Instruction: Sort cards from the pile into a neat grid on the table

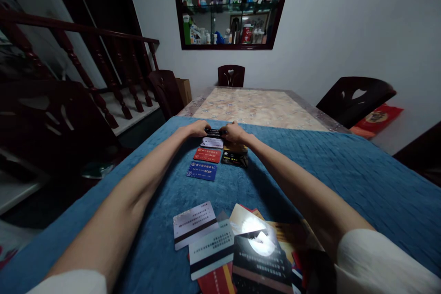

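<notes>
Far out on the blue cloth, my left hand [198, 128] and my right hand [234, 132] pinch the two ends of a black card [213, 132]. Just nearer lies a white card [212, 143], followed by a red card [207, 155] and a blue card [201, 171] in a column. Beside the red one is a black VIP card [234, 159]. A gold card [237, 147] shows partly below my right hand. Close to me is a loose, overlapping pile with a white striped card [195, 225], a pale green card [212, 249] and a glossy black card [260, 264].
The blue cloth [303, 165] covers the near part of a patterned table [253, 105]. Dark wooden chairs stand around it, one at the far end [231, 76] and one at right [354, 101]. A railing [103, 76] runs along the left. A lit wall cabinet [227, 47] hangs beyond.
</notes>
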`<state>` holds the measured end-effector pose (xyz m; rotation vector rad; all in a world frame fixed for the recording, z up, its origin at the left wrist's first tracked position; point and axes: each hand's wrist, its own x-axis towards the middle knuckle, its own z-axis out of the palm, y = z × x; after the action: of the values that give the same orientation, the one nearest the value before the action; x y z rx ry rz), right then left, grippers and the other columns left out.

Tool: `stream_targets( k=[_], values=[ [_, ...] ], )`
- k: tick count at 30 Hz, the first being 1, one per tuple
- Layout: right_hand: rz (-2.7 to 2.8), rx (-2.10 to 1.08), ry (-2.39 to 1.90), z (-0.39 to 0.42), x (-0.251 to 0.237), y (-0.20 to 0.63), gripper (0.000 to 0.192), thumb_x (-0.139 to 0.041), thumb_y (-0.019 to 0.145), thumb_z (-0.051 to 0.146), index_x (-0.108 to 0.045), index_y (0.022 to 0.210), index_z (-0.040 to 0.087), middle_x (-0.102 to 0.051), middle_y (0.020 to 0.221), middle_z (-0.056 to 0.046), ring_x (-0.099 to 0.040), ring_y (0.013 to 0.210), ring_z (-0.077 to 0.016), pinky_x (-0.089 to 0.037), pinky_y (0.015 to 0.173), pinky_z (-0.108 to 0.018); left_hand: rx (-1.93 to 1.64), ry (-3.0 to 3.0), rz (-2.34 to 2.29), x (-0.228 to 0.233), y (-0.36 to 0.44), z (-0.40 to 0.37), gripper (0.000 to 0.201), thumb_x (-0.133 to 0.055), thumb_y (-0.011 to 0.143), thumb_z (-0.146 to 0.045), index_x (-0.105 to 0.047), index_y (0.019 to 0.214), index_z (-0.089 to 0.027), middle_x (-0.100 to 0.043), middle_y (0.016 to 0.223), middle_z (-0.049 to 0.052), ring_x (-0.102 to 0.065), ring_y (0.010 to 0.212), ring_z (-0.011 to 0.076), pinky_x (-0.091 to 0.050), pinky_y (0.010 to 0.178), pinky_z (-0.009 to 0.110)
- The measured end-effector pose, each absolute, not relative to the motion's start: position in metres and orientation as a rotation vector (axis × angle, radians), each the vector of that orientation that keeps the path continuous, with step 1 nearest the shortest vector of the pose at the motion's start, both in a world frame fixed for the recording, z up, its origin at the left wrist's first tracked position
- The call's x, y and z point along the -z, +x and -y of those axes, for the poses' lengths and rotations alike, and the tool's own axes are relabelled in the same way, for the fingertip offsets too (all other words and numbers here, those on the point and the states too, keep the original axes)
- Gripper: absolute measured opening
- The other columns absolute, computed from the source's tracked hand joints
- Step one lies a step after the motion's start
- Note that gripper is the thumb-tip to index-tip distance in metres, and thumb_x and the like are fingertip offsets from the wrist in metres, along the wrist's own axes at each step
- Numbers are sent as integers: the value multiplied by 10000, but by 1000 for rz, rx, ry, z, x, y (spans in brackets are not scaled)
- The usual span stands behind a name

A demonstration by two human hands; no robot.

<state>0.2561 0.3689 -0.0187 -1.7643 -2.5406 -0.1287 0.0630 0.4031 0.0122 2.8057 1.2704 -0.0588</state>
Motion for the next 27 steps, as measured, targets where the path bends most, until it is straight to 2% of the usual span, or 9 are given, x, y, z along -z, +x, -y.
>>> stream_targets(
  k=[9, 18, 27],
  values=[
    [2567, 87, -1761, -371, 20, 258, 395, -576, 878, 292, -653, 1263, 250, -712, 1141, -80, -611, 1082, -239, -396, 955, -317, 69, 2770, -1247, -12, 64, -400, 389, -561, 691, -120, -739, 1033, -171, -749, 934, 14, -652, 871, 189, -477, 759, 205],
    [2553, 99, -1766, -366, 17, 259, 396, -592, 863, 291, -660, 1251, 255, -685, 1200, -84, -596, 1109, -240, -416, 949, -310, -17, 2795, -1245, -5, 64, -403, 415, -547, 706, -96, -728, 1067, -189, -748, 1016, 22, -652, 986, 199, -478, 849, 215],
    [2541, 111, -1775, -366, 17, 258, 390, -609, 855, 302, -668, 1238, 260, -688, 1193, -82, -602, 1105, -243, -433, 927, -298, -39, 2801, -1246, -1, 64, -403, 447, -531, 720, -27, -699, 1125, -115, -735, 1060, 69, -633, 1013, 223, -474, 878, 240]
  ],
)
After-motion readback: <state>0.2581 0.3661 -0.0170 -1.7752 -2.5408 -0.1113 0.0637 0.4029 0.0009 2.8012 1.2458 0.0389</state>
